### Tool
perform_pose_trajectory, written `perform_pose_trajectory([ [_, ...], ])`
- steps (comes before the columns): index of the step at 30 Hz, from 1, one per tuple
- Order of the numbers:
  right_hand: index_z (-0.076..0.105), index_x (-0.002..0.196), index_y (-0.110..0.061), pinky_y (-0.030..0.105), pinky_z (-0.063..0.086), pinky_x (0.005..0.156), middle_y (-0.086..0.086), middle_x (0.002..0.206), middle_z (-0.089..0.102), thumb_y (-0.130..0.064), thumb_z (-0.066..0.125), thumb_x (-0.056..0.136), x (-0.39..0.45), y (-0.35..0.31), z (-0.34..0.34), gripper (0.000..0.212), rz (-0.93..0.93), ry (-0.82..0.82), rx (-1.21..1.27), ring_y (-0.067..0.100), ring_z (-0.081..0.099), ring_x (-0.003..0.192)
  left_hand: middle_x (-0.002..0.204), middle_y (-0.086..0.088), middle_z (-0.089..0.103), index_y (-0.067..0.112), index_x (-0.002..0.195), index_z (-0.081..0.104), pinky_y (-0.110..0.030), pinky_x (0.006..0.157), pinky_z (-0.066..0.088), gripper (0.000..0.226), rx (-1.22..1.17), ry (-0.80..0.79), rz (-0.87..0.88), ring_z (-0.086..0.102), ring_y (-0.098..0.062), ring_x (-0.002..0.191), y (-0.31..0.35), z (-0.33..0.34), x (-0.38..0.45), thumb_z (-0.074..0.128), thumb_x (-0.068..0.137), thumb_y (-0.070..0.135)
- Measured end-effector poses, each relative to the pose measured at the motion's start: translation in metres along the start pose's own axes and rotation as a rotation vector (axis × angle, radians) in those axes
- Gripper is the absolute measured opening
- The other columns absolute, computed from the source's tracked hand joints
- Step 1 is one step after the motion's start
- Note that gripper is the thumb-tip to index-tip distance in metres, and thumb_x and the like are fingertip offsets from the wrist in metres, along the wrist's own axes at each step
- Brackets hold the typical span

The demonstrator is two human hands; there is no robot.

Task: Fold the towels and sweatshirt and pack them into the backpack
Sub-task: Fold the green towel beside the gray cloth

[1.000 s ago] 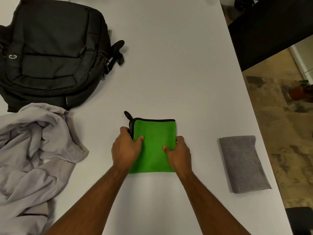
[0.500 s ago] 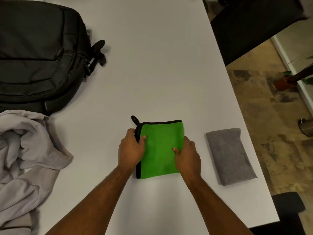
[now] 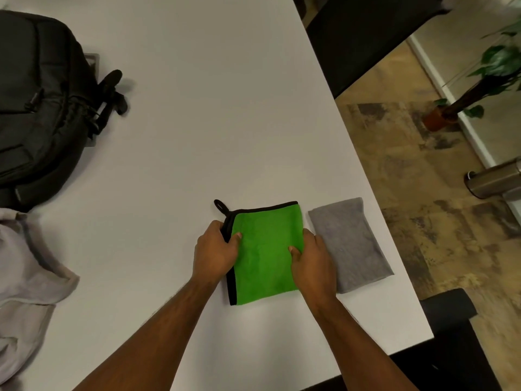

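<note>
Sweatshirt (image 3: pixel 25 280), pale grey and still a rumpled heap, lies at the far left of the white surface (image 3: pixel 211 114), and the frame cuts it off on that side. Above it sits the black backpack (image 3: pixel 36 103), also partly out of view; you cannot tell from here whether its main zip is open.

Moving toward the middle, your left hand (image 3: pixel 215 253) grips the black-trimmed left edge of the folded green towel (image 3: pixel 266 258), thumb on top and fingers curled under the hem. A small black hanging loop pokes out at the towel's far left corner. Your right hand (image 3: pixel 314 262) pinches the towel's right edge the same way, thumb on top.

Since a second ago you have carried the green towel rightward, so it now lies just beside the folded grey towel (image 3: pixel 349 244), where earlier a clear gap separated them. Your right hand covers part of the grey towel's left edge, so whether the two towels actually touch is hidden.

That likely means both towels are folded and being gathered together; the sweatshirt remains unfolded and nothing appears packed yet.

Past the surface's right edge, a blurred potted plant and a metal cylinder stand on the floor.
</note>
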State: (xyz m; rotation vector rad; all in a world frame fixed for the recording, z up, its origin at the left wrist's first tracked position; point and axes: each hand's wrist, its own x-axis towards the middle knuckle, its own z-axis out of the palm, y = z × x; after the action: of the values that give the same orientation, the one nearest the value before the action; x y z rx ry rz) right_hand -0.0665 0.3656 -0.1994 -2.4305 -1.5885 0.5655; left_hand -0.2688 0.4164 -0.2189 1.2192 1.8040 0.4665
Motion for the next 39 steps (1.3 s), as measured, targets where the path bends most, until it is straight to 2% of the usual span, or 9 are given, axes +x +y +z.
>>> perform_pose_trajectory([
  [6,0.054,0.136,-0.012,0.038,0.053,0.075,0.006,0.113,0.061,-0.023,0.061,0.100,-0.002,0.021,-0.007,0.039,-0.032,0.019,0.016,0.024,0.061,0.096,0.090,0.008,0.065,0.022,0.108,0.056,-0.037,0.076,0.053,0.029,-0.040,-0.007,0.008,0.064,-0.016,0.085,0.009,0.016,-0.005,0.070,0.091,0.041],
  [11,0.050,0.140,-0.016,0.040,0.053,0.085,0.004,0.122,0.058,-0.021,0.070,0.093,-0.004,0.021,-0.010,0.052,-0.032,-0.011,0.135,0.022,0.060,0.106,0.085,0.004,0.063,0.020,0.101,0.051,-0.035,0.067,0.046,0.030,-0.040,0.040,-0.014,0.062,-0.016,0.078,0.012,0.019,-0.009,0.071,0.091,0.040],
  [18,0.039,0.150,-0.022,0.035,0.053,0.084,-0.002,0.125,0.051,-0.017,0.061,0.094,-0.032,-0.032,-0.013,0.060,-0.155,-0.075,0.207,0.015,0.056,0.106,0.085,0.003,0.065,0.021,0.101,0.052,-0.036,0.066,0.051,0.030,-0.072,0.024,-0.011,0.064,-0.015,0.078,0.011,0.018,-0.007,0.072,0.090,0.040],
  [24,0.031,0.155,-0.021,0.027,0.049,0.096,-0.003,0.133,0.046,-0.016,0.056,0.097,-0.057,-0.063,0.010,0.064,-0.198,-0.144,0.209,0.014,0.051,0.116,0.085,0.003,0.071,0.024,0.101,0.059,-0.029,0.062,0.050,0.020,-0.200,0.008,-0.008,0.068,-0.013,0.075,0.015,0.010,-0.011,0.059,0.099,0.044],
  [28,0.039,0.151,-0.015,0.033,0.053,0.092,0.001,0.124,0.051,-0.016,0.057,0.095,-0.067,-0.072,0.030,0.059,-0.240,-0.115,0.146,0.018,0.054,0.109,0.075,0.005,0.061,0.014,0.081,0.055,-0.030,0.063,0.042,0.048,-0.250,-0.011,-0.025,0.054,-0.014,0.068,0.018,0.005,-0.011,0.038,0.106,0.052],
  [30,0.047,0.144,-0.014,0.034,0.055,0.088,0.001,0.117,0.054,-0.020,0.057,0.095,-0.072,-0.073,0.038,0.051,-0.302,-0.074,0.116,0.018,0.056,0.103,0.076,0.005,0.061,0.014,0.082,0.057,-0.032,0.065,0.044,0.054,-0.268,-0.049,-0.038,0.055,-0.013,0.069,0.017,0.003,-0.009,0.038,0.103,0.060],
  [35,0.059,0.129,-0.017,0.035,0.056,0.087,-0.001,0.112,0.062,-0.036,0.039,0.104,-0.084,-0.068,0.047,0.037,-0.406,-0.024,0.150,0.016,0.060,0.100,0.090,0.005,0.070,0.020,0.100,0.064,-0.027,0.066,0.049,0.032,-0.194,-0.098,0.008,0.068,-0.013,0.084,0.012,0.002,-0.003,0.057,0.099,0.052],
  [37,0.058,0.131,-0.014,0.036,0.060,0.078,0.002,0.112,0.064,-0.027,0.043,0.103,-0.081,-0.060,0.051,0.034,-0.401,0.038,0.187,0.016,0.063,0.094,0.088,0.003,0.070,0.020,0.097,0.064,-0.027,0.064,0.049,0.032,-0.178,-0.088,0.008,0.068,-0.013,0.081,0.011,0.002,-0.001,0.058,0.099,0.051],
  [39,0.056,0.134,-0.015,0.034,0.060,0.080,0.002,0.121,0.060,-0.020,0.058,0.098,-0.075,-0.055,0.054,0.037,-0.375,0.092,0.127,0.017,0.062,0.099,0.086,0.004,0.070,0.020,0.095,0.064,-0.027,0.063,0.049,0.032,-0.148,-0.072,0.001,0.067,-0.012,0.078,0.011,0.003,-0.001,0.059,0.098,0.052],
])
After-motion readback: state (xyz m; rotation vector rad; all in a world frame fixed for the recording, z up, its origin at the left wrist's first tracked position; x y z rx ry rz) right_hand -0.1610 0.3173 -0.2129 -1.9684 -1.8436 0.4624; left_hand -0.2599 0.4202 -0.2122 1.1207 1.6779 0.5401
